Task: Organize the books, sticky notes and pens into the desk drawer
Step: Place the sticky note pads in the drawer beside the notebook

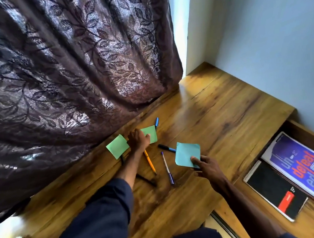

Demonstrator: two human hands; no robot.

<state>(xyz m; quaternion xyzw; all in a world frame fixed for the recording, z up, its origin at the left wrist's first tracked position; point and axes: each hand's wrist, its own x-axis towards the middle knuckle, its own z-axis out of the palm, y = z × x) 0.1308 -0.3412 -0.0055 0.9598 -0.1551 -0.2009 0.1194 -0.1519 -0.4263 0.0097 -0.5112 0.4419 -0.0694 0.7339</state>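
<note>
My right hand pinches a blue sticky note pad by its near corner, lifted just above the wooden desk. My left hand reaches to the desk's back and lies on a green sticky note pad; whether it grips the pad I cannot tell. A second green pad lies left of it. Several pens are scattered between my arms: an orange one, a white-and-purple one, a black-and-blue marker, a black pen and a blue cap. The open drawer at right holds a black spiral notebook and a purple book.
A dark leaf-patterned curtain hangs over the desk's left and back edge. A pale wall borders the right side. Bare wood lies at the desk's far right corner and in front of the pens.
</note>
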